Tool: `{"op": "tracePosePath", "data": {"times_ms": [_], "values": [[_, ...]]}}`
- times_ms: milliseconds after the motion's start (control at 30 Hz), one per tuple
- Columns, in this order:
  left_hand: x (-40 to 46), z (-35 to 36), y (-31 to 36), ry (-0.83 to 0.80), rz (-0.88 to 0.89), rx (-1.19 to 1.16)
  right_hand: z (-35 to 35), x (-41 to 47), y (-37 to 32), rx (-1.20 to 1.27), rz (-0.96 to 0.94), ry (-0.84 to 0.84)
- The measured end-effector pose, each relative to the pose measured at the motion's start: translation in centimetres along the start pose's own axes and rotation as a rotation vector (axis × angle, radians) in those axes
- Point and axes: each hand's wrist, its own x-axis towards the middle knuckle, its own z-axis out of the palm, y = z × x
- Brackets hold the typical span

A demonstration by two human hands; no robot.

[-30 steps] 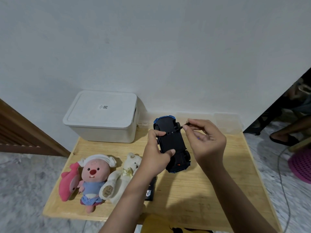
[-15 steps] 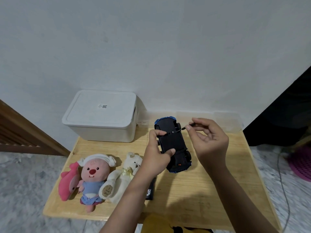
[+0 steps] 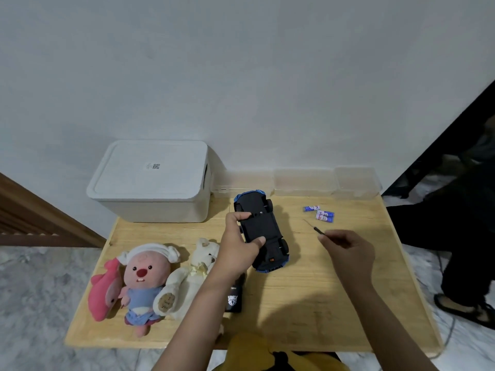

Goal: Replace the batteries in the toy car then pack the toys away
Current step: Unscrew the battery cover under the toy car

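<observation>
Both forearms are bare to the bottom edge of the view, with no sleeves, rings or wristbands on the left hand or right hand. A yellow garment with a black patch shows below.

One head-worn camera looks forward and down, close above the wooden table; the wall rises just beyond both hands, floor showing to either side.

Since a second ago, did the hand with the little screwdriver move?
Yes. The right hand with the screwdriver has pulled away from the toy car, going rightward over the table, toward the batteries.
</observation>
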Motion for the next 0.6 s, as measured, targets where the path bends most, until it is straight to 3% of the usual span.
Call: {"op": "tracePosePath", "data": {"times_ms": [333,600], "values": [[0.1,0.5,-0.6,-0.052,-0.032,0.040,2.1,1.5,7.6,-0.436,0.066,-0.110],[0.2,0.6,-0.8,-0.050,-0.031,0.066,2.6,1.6,8.8,-0.476,0.148,-0.185]]}}
